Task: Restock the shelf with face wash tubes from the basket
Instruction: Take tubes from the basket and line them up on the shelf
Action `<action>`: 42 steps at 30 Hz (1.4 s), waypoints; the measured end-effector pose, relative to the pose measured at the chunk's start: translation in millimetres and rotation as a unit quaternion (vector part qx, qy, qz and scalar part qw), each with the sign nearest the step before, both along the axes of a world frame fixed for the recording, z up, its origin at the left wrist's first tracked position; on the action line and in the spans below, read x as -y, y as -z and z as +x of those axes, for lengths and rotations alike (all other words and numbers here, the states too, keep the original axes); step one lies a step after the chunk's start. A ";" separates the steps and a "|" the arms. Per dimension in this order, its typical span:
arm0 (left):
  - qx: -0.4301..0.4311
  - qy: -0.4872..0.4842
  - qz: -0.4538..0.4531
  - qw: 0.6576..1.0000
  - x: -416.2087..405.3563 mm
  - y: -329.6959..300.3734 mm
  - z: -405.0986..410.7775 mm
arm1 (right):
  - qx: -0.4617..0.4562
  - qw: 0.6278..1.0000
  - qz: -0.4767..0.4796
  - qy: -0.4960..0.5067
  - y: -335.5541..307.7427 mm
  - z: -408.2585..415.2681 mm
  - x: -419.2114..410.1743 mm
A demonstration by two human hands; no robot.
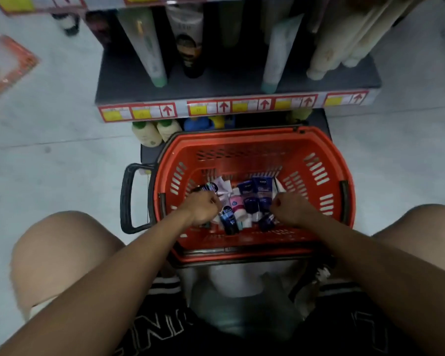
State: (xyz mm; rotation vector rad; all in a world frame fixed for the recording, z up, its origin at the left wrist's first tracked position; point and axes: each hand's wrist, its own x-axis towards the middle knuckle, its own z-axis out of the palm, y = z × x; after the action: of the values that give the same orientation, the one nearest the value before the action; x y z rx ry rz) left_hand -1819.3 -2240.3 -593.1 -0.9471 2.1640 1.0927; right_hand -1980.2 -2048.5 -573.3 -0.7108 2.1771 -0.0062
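A red plastic basket point(244, 141) stands on the floor between my knees, below the shelf point(123, 91). Several face wash tubes point(262, 192), dark blue, pink and white, lie in a heap on its bottom. My left hand point(203, 209) is down inside the basket at the left, with its fingers curled round a dark blue tube point(228, 220); another dark tube end point(207, 187) pokes out above the knuckles. At the right of the heap my right hand point(290, 209) is curled into a fist on a dark blue tube point(267, 222).
The dark shelf holds tall leaning tubes: a green-capped one point(149, 52), a black-and-white one point(189, 39), a pale one point(278, 55) and cream ones point(337, 52). Price tags point(224, 107) line its front edge. Bottles point(152, 133) stand on the lower level behind the basket. The basket's black handle point(127, 199) juts left.
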 end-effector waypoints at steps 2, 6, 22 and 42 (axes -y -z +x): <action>-0.008 0.003 -0.006 1.000 -2.4 -8.9 4.4 | -0.006 1.000 -0.008 -0.018 -12.0 4.6 -5.6; -0.020 -0.014 -0.027 0.999 -6.2 -26.5 12.3 | -0.019 1.000 -0.018 -0.005 -20.6 8.0 -14.7; -0.046 0.047 -0.076 0.995 -35.5 -62.0 20.9 | -0.039 0.999 -0.030 0.019 -51.9 25.2 -39.7; 0.015 0.032 -0.071 0.997 -25.1 -6.1 0.5 | 0.061 0.998 0.003 -0.017 40.2 -5.9 4.9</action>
State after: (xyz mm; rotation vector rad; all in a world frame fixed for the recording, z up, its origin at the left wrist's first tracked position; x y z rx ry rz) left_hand -1818.8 -2215.1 -587.0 -0.9419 2.2558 0.8991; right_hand -1986.1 -2053.4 -613.5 -0.7252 2.0485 -0.0255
